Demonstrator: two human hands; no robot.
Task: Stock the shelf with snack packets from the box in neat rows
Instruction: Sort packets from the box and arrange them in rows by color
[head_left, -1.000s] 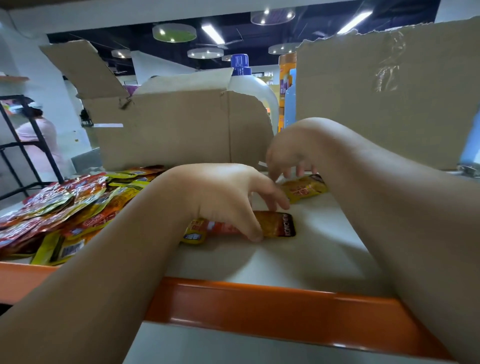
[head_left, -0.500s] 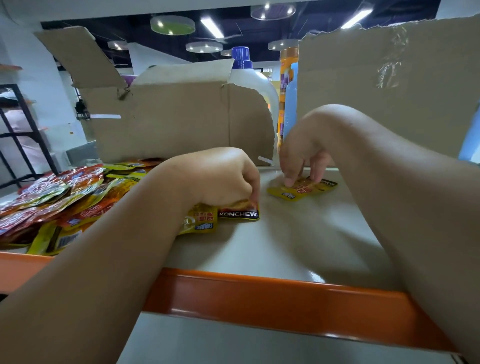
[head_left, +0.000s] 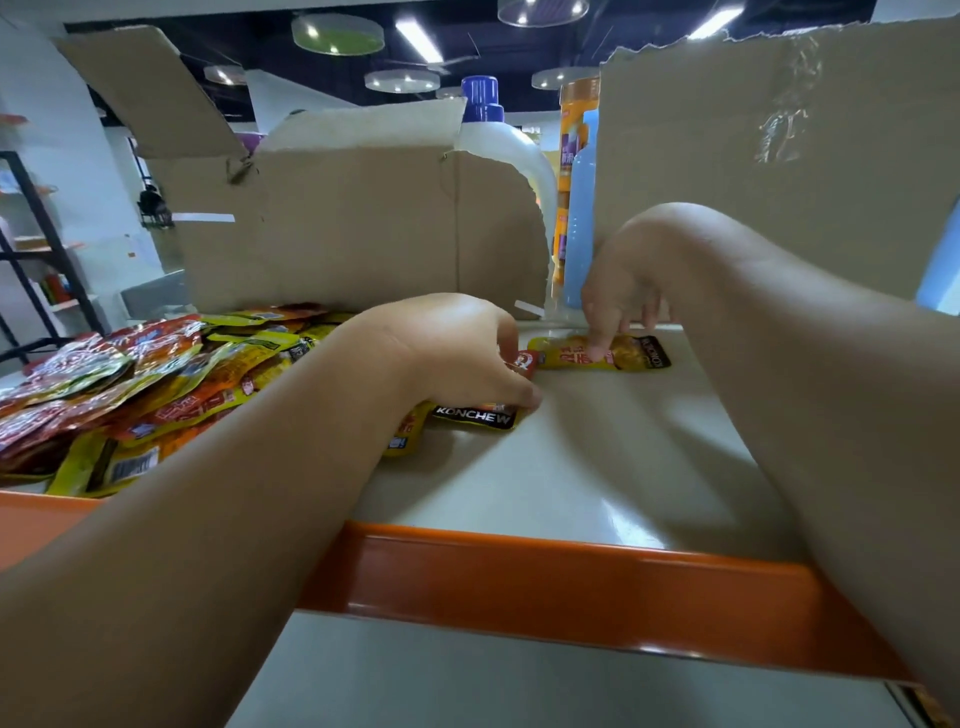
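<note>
On the grey orange-edged shelf (head_left: 571, 467), left hand (head_left: 452, 353) curls round a yellow-and-black foil snack packet (head_left: 475, 417), which it mostly hides. Just behind, right hand (head_left: 623, 280) presses one fingertip on a second yellow foil packet (head_left: 631, 356).

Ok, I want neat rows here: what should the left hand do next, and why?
Probably the left hand should lay its KONCHEW packet flat just in front of the yellow packet that the right hand presses down, edges aligned: bare shelf lies there.
</note>
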